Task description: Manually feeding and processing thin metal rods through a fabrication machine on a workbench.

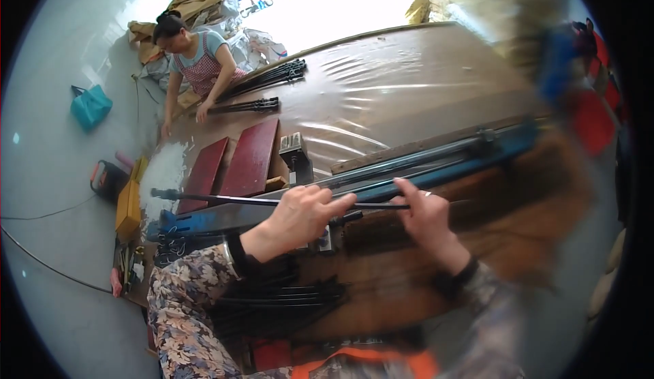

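My left hand (pixel 298 214) is closed round a long thin black rod (pixel 231 200) with a thicker end at its left. My right hand (pixel 426 219), with a ring on one finger, pinches the same rod near its right end between thumb and fingers. The rod lies nearly level across the front of a long blue metal fixture (pixel 395 189) with shiny rails. Under my hands a short dark part (pixel 346 219) sticks out of the fixture. Several black rods (pixel 286 297) lie heaped close to my body, partly hidden by my left arm.
Across the table (pixel 409 72) a person (pixel 204 58) in a checked apron handles bundled black rods (pixel 245 105). Another rod bundle (pixel 272 76) lies behind. Two dark red boards (pixel 248 157) and a metal block (pixel 294 148) stand beyond the fixture. A yellow box (pixel 129 205) is at the left edge.
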Action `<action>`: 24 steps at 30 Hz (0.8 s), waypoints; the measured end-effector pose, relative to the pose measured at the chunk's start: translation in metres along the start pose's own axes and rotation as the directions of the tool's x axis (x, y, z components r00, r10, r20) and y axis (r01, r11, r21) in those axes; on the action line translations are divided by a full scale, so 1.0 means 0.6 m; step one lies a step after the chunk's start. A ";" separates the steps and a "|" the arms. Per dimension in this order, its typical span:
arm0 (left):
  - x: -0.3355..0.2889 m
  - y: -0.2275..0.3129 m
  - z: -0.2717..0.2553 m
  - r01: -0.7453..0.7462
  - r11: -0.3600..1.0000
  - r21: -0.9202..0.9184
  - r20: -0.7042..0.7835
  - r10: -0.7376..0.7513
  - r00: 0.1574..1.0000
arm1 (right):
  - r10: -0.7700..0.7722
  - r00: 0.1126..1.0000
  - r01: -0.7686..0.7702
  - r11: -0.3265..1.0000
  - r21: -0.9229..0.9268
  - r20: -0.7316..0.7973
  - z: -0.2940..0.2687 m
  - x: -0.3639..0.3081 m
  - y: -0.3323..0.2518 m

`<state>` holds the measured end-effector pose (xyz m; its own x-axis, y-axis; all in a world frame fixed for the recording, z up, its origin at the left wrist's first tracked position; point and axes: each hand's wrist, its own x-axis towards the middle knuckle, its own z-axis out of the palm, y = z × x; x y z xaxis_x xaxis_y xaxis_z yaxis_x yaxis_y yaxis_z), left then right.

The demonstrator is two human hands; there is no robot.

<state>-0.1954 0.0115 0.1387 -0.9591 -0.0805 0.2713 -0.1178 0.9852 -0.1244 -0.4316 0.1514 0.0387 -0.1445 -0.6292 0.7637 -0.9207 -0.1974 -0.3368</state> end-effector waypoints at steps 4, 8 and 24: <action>-0.048 -0.046 -0.028 0.132 0.979 0.158 -0.051 -0.125 0.991 | -0.072 0.997 0.071 0.957 0.280 -0.007 -0.022 0.021 0.027; -0.056 -0.029 -0.024 0.097 0.992 0.086 -0.058 -0.093 0.994 | -0.164 0.986 0.167 0.959 0.229 -0.030 0.036 0.011 -0.017; -0.274 -0.133 -0.142 0.559 0.829 -0.005 -0.381 -0.519 0.766 | -0.112 0.985 0.100 0.990 0.098 0.128 0.087 0.041 0.016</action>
<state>-0.0061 -0.0411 0.1855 -0.5753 -0.5151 0.6354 -0.6328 0.7725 0.0533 -0.4249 0.0947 0.0253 0.0070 -0.6942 0.7198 -0.8905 -0.3318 -0.3114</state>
